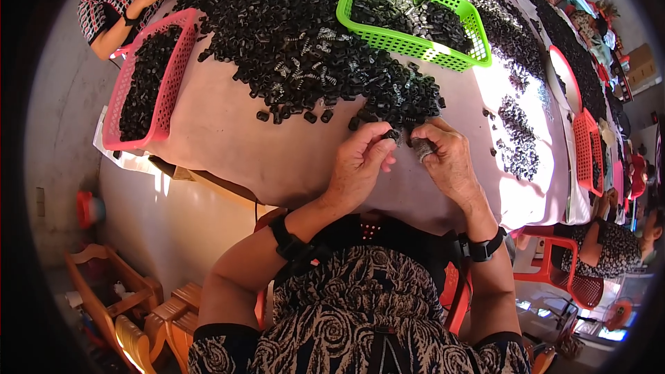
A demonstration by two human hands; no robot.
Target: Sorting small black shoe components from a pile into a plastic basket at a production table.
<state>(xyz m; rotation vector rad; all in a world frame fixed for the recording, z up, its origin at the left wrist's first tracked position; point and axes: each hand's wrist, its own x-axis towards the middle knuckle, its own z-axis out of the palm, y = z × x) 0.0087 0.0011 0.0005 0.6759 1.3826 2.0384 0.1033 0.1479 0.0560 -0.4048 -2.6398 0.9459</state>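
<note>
Both hands met at the table's (228, 138) near edge: left hand (360, 163) pinched a black ring (392, 136), right hand (447, 159) closed on a grey piece (422, 150), the pile (305, 41) just beyond

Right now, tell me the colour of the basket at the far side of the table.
Bright green basket, seen best in the head view.

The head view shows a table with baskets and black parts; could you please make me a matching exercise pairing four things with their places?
Things:
1. green basket
2. pink basket
3. left hand
4. right hand

Places:
A. at the table's left edge, full of black parts
B. on the far side of the pile of black parts
C. pinching a small grey piece
D. fingertips on a small black part

Pairs: 1-B, 2-A, 3-D, 4-C
</note>
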